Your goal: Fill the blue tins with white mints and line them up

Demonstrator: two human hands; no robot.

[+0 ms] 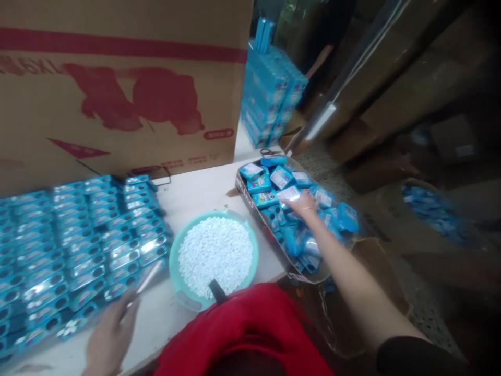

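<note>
Packets [282, 176] fill the cardboard tray [246, 195]; one pale-labelled packet [287, 194] lies just left of the fingers of the right hand [306, 202], its long side roughly crosswise. Whether they grasp it cannot be told. The right arm [346, 263] stretches forward, palm down. The left hand [112, 329], well apart, clasps a slim white stick [150, 276].

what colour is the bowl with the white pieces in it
Pale turquoise bowl, seen in the head view.
</note>
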